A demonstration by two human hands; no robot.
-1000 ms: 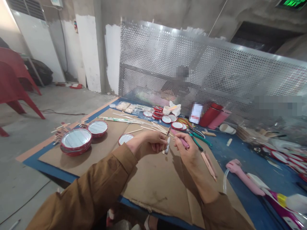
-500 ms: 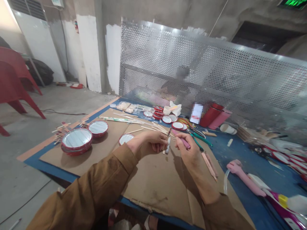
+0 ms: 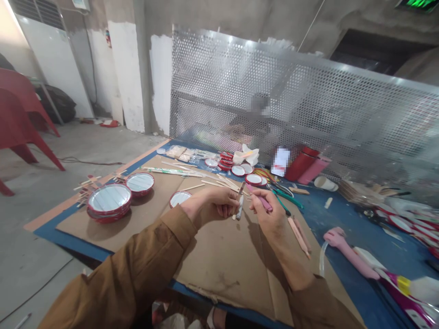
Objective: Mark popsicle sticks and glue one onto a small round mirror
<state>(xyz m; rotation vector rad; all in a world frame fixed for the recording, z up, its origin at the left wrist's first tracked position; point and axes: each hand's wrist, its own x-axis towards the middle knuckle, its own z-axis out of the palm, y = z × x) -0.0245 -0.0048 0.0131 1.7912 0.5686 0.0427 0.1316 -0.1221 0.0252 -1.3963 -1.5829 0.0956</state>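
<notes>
My left hand (image 3: 216,202) is closed around a flat wooden stick (image 3: 240,189) and a grey pen-like tool (image 3: 239,207), held over the cardboard sheet (image 3: 219,256). My right hand (image 3: 269,214) is closed on a pink craft knife (image 3: 262,201) whose tip points toward the stick. The two hands nearly touch above the middle of the cardboard. Both arms wear brown sleeves.
Red-rimmed round mirrors (image 3: 109,199) lie stacked at the left, smaller ones (image 3: 253,179) at the back. Loose wooden sticks (image 3: 299,236), green-handled pliers (image 3: 286,199), a pink glue gun (image 3: 348,253), red and pink cylinders (image 3: 305,167) and a perforated metal panel (image 3: 308,105) surround the blue table (image 3: 343,219). Red chairs (image 3: 20,119) stand far left.
</notes>
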